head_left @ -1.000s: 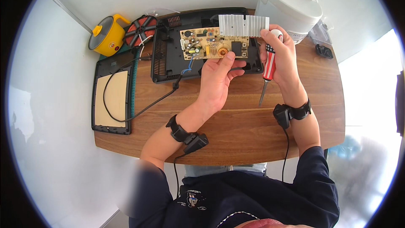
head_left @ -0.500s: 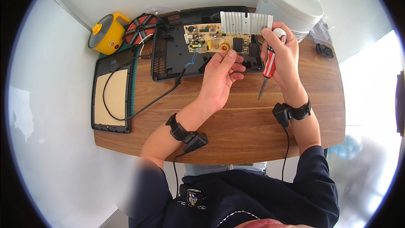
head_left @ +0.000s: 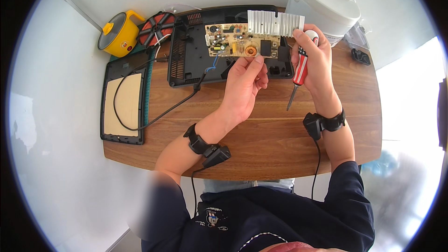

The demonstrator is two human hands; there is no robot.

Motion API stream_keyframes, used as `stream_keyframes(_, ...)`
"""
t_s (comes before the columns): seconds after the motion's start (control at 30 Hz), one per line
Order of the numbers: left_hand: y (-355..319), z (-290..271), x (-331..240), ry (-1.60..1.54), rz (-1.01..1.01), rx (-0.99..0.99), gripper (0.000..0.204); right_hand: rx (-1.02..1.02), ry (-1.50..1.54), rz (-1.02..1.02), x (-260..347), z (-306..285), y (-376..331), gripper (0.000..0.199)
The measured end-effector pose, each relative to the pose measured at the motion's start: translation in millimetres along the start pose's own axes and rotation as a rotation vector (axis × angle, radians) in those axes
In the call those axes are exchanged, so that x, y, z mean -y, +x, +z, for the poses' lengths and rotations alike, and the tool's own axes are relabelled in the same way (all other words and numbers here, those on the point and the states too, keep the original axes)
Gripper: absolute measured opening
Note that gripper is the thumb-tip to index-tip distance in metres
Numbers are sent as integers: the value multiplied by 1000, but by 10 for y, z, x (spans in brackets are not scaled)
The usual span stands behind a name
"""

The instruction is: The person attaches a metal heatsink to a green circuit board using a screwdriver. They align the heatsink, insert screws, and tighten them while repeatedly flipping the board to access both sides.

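Between my two hands a tan circuit board (head_left: pixel 224 42) is held above an open black plastic housing (head_left: pixel 186 56). A finned silver heat sink (head_left: pixel 275 23) sits at the board's far right. My left hand (head_left: pixel 247 74) pinches the board's near edge, close to the copper coil (head_left: pixel 251 51). With thumb and fingers my right hand (head_left: pixel 313 56) grips the heat sink's right end. That same hand also keeps a red and white screwdriver (head_left: pixel 301 69) against its palm, tip pointing toward me. Blue wires (head_left: pixel 212 65) run from the board to a black power cord (head_left: pixel 177 106).
A yellow electric pot (head_left: pixel 116 37) and a red and black fan-like round part (head_left: pixel 156 30) stand back left. Below them lies a black-framed panel (head_left: pixel 123 105) on a green mat. At the back right are a white lidded container (head_left: pixel 322 4) and a small black part (head_left: pixel 360 56).
The board and heat sink have shifted slightly right and away from me, along with both hands. My left fingers have curled in closer. The screwdriver stays in my right hand.
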State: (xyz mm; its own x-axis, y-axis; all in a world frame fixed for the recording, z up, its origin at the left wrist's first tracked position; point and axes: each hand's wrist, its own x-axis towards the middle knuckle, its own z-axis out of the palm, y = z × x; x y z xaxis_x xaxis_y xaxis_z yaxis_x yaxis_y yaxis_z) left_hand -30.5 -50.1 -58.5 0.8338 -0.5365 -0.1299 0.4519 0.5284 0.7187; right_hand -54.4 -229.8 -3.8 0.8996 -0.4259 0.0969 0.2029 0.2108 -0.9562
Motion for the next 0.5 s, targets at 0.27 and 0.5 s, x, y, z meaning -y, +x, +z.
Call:
stream_keyframes(0.27, 5, -8, 18, 4, 8, -32, 12, 3, 42, 41, -15, -17, 29, 20)
stream_keyframes(0.5, 3, 26, 2, 42, 22, -51, 14, 20, 73, 64, -25, -33, 29, 19)
